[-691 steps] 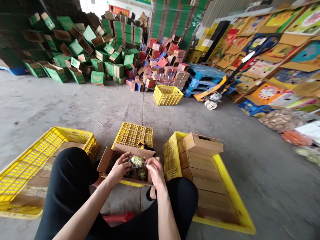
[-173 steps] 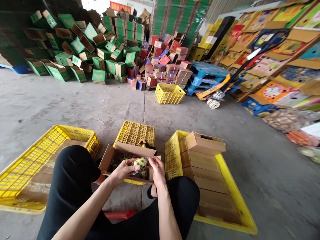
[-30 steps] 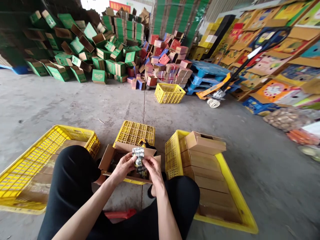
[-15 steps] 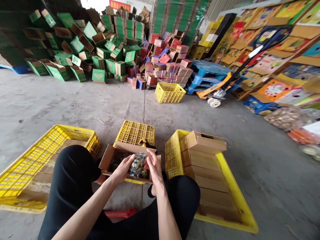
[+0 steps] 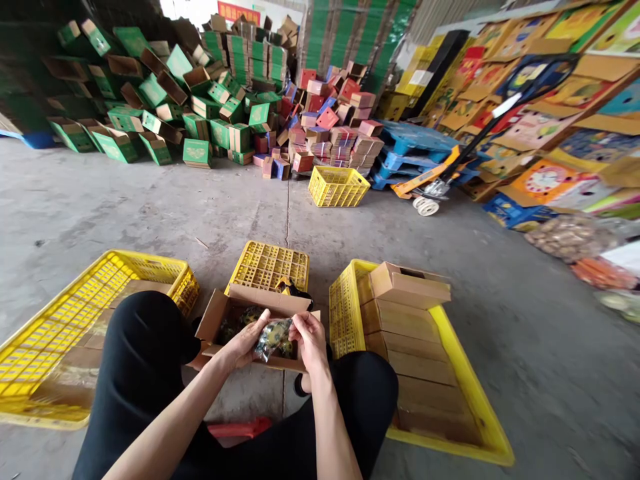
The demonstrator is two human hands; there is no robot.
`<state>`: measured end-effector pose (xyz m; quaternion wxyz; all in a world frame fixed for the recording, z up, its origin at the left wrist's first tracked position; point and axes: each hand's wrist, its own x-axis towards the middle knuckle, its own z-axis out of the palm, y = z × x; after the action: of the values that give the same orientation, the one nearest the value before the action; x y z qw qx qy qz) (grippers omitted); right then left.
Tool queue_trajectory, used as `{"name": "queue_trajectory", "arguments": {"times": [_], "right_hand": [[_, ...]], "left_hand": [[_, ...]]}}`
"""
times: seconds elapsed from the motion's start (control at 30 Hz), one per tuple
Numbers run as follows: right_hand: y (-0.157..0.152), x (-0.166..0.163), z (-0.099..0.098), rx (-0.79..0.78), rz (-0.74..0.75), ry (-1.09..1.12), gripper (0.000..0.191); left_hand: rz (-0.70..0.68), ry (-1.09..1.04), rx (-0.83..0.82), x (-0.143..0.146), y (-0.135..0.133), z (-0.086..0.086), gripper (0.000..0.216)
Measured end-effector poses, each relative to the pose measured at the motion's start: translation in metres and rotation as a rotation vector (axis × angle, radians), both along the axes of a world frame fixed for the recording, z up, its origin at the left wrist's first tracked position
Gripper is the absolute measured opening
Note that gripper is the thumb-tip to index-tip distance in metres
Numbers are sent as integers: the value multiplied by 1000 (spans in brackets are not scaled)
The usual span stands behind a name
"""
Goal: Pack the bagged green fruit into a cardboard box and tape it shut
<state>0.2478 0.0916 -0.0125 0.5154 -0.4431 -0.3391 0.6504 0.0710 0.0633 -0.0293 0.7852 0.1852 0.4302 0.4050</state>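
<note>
Between my two hands is a clear plastic packet (image 5: 273, 339) with dark and yellowish-green contents that I cannot make out. My left hand (image 5: 247, 340) grips its left side, thumb along the top. At the packet's upper right, my right hand (image 5: 309, 333) pinches the edge with its fingertips. Both hands are over an open cardboard box (image 5: 213, 319), which holds more packets of the same look (image 5: 245, 319). That box rests on an upturned yellow crate (image 5: 270, 262). A black-and-yellow tape dispenser (image 5: 294, 290) lies just behind the box.
A yellow crate (image 5: 17, 353) with cardboard boxes stands at my left. Another crate (image 5: 493, 420), packed with closed boxes (image 5: 425, 360), is at my right. Farther off are a small yellow crate (image 5: 337, 188), a pallet jack (image 5: 435, 180), blue pallets (image 5: 415, 143) and heaped green boxes (image 5: 197, 152).
The packet has turned from upright to lying more level between my hands. My right fingers have closed from a loose spread to a pinch on its edge.
</note>
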Motion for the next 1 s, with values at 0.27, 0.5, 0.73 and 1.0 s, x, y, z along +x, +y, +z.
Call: {"name": "queue_trajectory", "arguments": {"times": [0.27,0.5,0.73,1.0], "right_hand": [[1,5,2,10,-73,-90,41],[2,7,1,8,-88,-49,43],[4,9,1,52,-57,-133,43],[2,12,-1,51,50,-393,41]], "left_hand": [[135,-37,91,-2,-6,-1,62],[144,16,73,1,-4,-1,61],[220,44,54,0,-4,-5,62],[245,94,136,-1,-5,3,57]]}}
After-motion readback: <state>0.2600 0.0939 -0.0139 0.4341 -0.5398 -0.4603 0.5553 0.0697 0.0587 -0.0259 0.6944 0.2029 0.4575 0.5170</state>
